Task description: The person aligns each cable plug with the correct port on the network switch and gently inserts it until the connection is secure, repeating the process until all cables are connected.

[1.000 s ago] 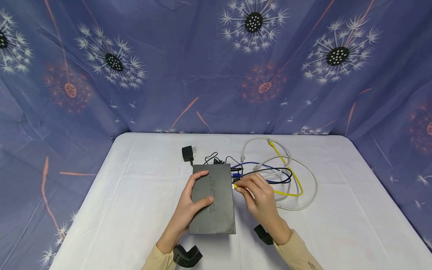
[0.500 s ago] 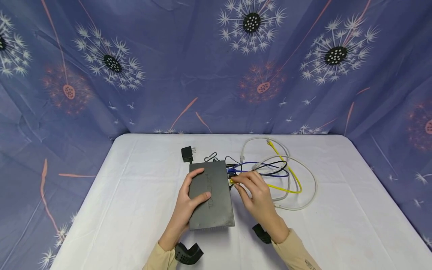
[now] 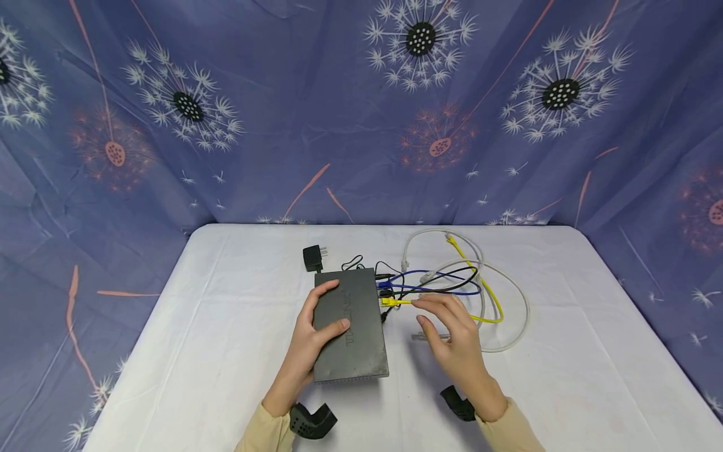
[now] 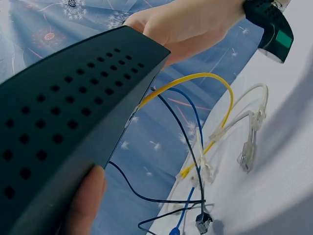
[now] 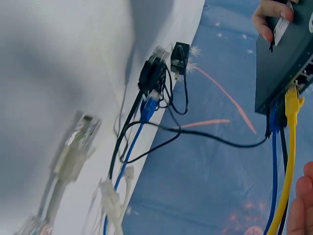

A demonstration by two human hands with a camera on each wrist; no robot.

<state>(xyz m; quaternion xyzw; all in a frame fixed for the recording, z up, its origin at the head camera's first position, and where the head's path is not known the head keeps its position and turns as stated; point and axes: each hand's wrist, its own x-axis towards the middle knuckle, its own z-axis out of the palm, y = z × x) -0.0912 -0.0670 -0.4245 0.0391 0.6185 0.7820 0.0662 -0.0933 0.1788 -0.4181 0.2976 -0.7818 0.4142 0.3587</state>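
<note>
A dark grey TP-LINK network switch [image 3: 356, 351] is held above the table, gripped by my left hand [image 3: 307, 342] with the thumb on its top face. Its port side faces right. A yellow network cable's plug [image 5: 292, 105] sits in one port, beside a blue plug [image 5: 274, 116] and a black cable. My right hand [image 3: 460, 336] is just right of the ports, thumb apart from the fingers, its fingertips at the yellow cable [image 3: 402, 302]. Whether they touch it is unclear. In the right wrist view the right fingers [image 5: 304, 200] look straight beside the cable.
Grey network cables [image 3: 526, 307] lie looped on the white table at the right, one loose clear plug [image 5: 76, 147] near my right hand. Loose blue [image 5: 149, 106] and black plugs [image 5: 152, 71] lie behind the switch. A black power adapter [image 3: 312, 258] lies at the back left.
My right hand has let go of the yellow plug and moved back to the right. The switch has tilted and shifted slightly left and away. The yellow plug now shows in its port.
</note>
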